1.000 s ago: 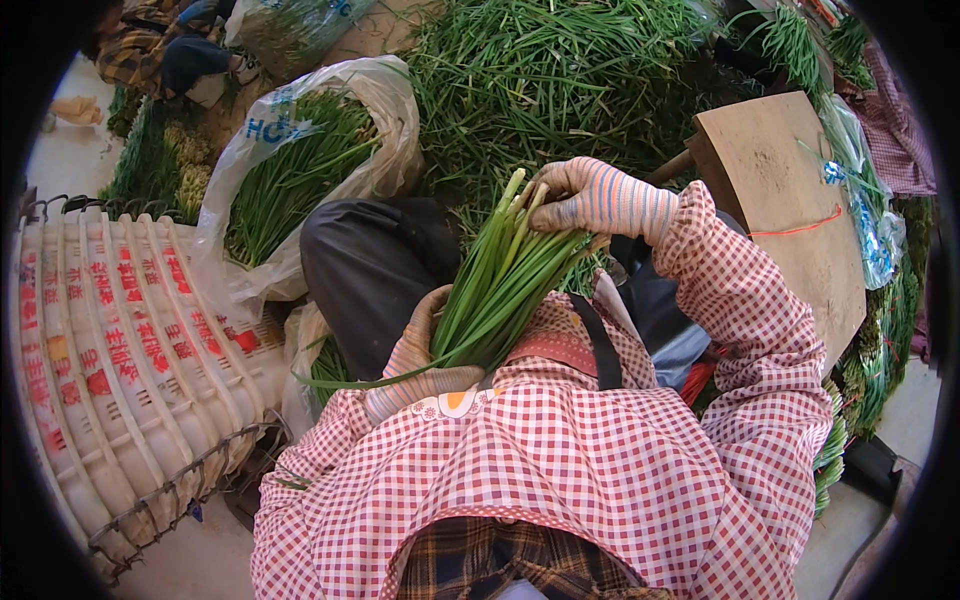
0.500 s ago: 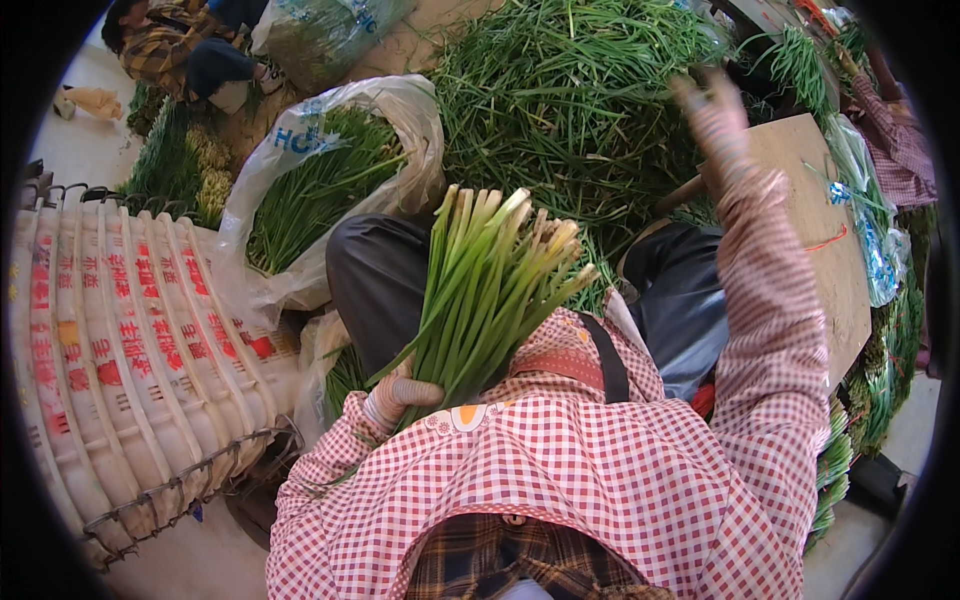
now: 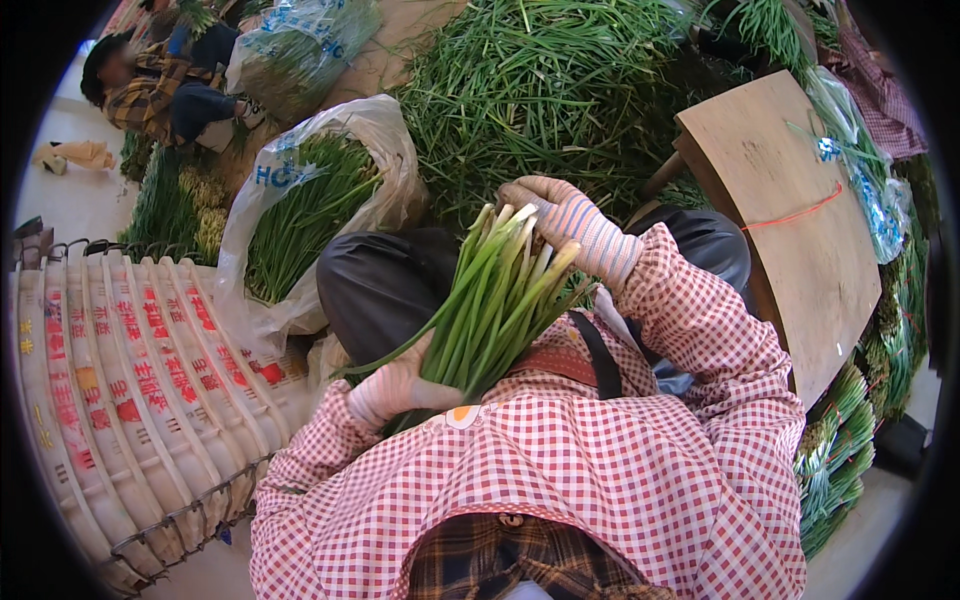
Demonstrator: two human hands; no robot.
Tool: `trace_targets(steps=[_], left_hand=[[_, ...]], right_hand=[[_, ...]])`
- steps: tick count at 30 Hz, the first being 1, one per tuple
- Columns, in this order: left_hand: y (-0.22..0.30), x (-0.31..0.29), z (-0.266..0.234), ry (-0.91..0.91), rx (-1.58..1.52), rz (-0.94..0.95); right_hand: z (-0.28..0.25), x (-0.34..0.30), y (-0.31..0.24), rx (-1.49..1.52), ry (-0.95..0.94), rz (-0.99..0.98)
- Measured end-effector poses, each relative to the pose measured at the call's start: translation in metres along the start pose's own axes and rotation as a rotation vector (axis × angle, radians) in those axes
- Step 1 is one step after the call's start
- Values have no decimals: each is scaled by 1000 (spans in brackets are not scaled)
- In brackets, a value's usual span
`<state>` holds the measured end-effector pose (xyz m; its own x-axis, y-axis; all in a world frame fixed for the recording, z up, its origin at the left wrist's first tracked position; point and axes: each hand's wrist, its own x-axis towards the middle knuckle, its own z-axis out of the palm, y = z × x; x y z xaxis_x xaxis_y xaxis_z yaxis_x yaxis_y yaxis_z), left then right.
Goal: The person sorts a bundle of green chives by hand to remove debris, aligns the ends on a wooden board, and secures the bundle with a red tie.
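A bunch of garlic chives [image 3: 485, 320] slants across my lap, its pale root ends pointing up and away from me. My left hand [image 3: 400, 385], in a light knit glove, is wrapped round the leafy lower part. At the top, my right hand [image 3: 580, 225], in a striped glove, has its fingers curled over the root ends and closes on them; the fingertips are partly hidden behind the stalks. Just beyond my hands lies a big loose heap of garlic chives [image 3: 530, 90].
A wooden board [image 3: 770, 190] with red string on it stands at the right, tied bundles [image 3: 835, 470] below it. An open plastic bag [image 3: 240, 270] of chives and a white slatted basket [image 3: 140, 370] are at the left. Another person [image 3: 165, 90] sits at the far left.
My right hand has come down from the heap at upper right to the root ends of the bunch. The left hand keeps its hold. The view has shifted slightly.
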<state>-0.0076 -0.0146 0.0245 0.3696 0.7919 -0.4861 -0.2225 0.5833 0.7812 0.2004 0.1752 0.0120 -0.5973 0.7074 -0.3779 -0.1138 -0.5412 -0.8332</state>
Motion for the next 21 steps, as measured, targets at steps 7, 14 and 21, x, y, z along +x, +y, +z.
trace_targets(steps=[7,14,21], left_hand=[[-12,0,11,256,-326,-16],[-31,1,29,567,-279,104],[-19,7,34,391,-493,270]], right_hand=[[-66,-23,-29,-47,233,-197],[-18,-31,-11,-299,26,-126],[-30,-31,-18,-238,-97,4]])
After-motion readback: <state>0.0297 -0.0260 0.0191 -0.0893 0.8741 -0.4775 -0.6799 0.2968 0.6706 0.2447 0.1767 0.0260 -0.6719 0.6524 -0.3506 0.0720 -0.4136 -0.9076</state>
